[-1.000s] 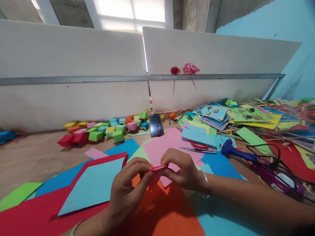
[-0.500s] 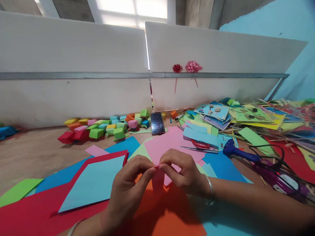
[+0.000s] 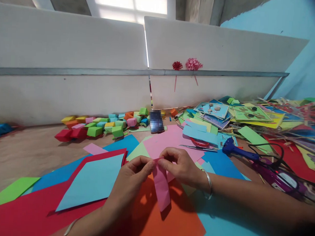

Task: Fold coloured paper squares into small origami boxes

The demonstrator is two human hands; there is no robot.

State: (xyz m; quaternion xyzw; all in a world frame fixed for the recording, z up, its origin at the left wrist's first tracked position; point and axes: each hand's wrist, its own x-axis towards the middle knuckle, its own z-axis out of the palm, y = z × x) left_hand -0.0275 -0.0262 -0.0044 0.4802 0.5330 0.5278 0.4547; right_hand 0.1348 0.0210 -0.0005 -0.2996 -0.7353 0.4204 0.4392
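Observation:
A narrow strip of pink paper [image 3: 161, 191] hangs down between my hands, with crease lines across it. My left hand [image 3: 134, 177] pinches its upper left corner between thumb and fingers. On the other side, my right hand [image 3: 180, 167] pinches the upper right of the strip. Beneath both hands lies a sheet of orange paper [image 3: 179, 218], with the strip's shadow on it. Just left of my left hand, a light blue sheet [image 3: 90, 184] rests on red paper [image 3: 20, 209].
Small folded paper cubes [image 3: 95, 131] line the back left beside a phone [image 3: 156, 121]. Scissors [image 3: 199, 144] lie behind my right hand. A blue and purple glue gun [image 3: 271, 173] with its cable is at the right. Stacked craft cards [image 3: 253, 113] and sticks fill the back right.
The pink strip, seen nearly edge-on before, now hangs with its flat face toward me. My hands stay close together, both still pinching it.

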